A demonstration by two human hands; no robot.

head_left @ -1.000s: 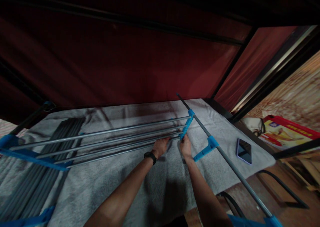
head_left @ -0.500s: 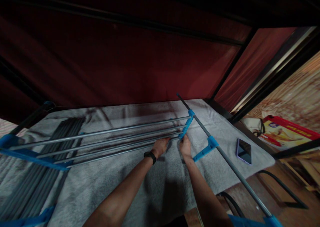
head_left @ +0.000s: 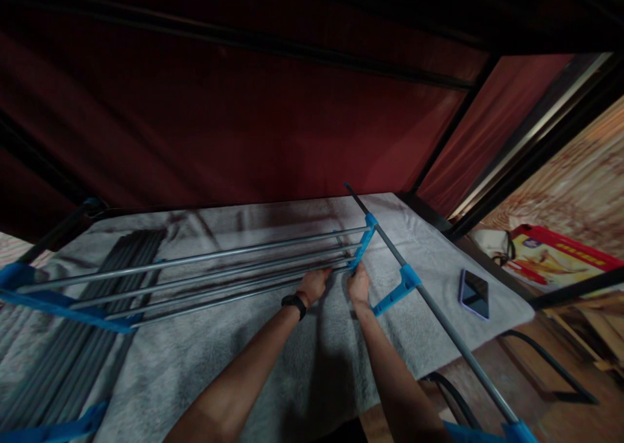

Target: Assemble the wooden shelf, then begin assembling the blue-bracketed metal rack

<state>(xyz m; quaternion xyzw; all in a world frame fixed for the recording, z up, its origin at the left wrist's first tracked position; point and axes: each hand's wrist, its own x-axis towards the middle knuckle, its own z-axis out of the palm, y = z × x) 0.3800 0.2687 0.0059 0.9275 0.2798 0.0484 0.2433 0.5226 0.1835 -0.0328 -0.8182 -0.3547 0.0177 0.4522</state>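
Observation:
My left hand (head_left: 313, 285), with a black band on its wrist, is closed round the right end of the nearest grey metal rod (head_left: 219, 300). Just to its right, my right hand (head_left: 359, 285) grips the lower end of a blue plastic bracket (head_left: 362, 244). Several parallel rods run from that bracket to a long blue bracket (head_left: 63, 309) at the left. A long grey pole (head_left: 453, 332) passes through the right bracket's top and through a second blue bracket (head_left: 397, 293), which has no rods in it. My fingertips are partly hidden.
A bundle of grey tubes (head_left: 63, 358) lies at the left on the grey cloth (head_left: 195, 378). A phone (head_left: 474, 293) rests near the cloth's right edge. Beyond it is a red and yellow box (head_left: 560, 254). Dark frame bars and a red sheet (head_left: 268, 124) stand behind.
The long pole and its two blue brackets have shifted slightly left, together with my right hand. My left hand has hardly moved and keeps its hold.

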